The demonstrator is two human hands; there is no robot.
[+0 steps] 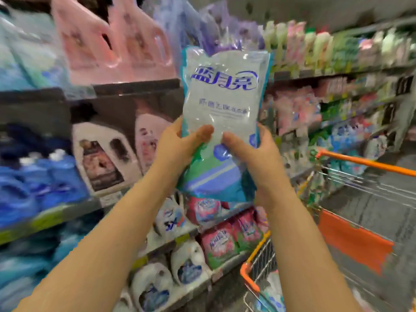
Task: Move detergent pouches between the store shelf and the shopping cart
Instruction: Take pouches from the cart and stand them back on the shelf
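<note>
The detergent pouch (221, 104) is hanging upright in the air, in front of the shelf (126, 86) and up left of the cart (364, 164). The left hand (180, 145) is gripping its lower left edge, thumb lying across the front. The right hand (252, 154) is gripping the lower right edge the same way. Grey floor (369, 212) is showing beyond the cart's orange rim.

A detergent pouch (222, 104) upright between left hand (180, 145) and right hand (254, 154), before the store shelf (126, 85); shopping cart (364, 164) (another pouch (273, 289) inside) at right.
</note>
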